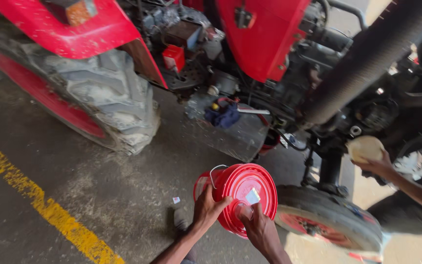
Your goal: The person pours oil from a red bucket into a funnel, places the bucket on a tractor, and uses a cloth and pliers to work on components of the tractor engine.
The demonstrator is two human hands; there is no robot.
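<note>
A red plastic bucket (242,183) with a thin metal handle is tipped on its side, its round base facing me. My left hand (208,208) grips its side by the rim. My right hand (257,227) presses against the lower part of the base, fingers next to a small white label (253,196). Both hands hold it above the concrete floor, just in front of the tractor's small front tyre (329,217).
A red tractor (264,34) fills the top of the view, with its big muddy rear tyre (103,98), a metal footplate (233,134) and a blue cloth (223,117). Another person's hand (379,167) holds a pale round object (365,148). A yellow floor line (40,200) runs on the left.
</note>
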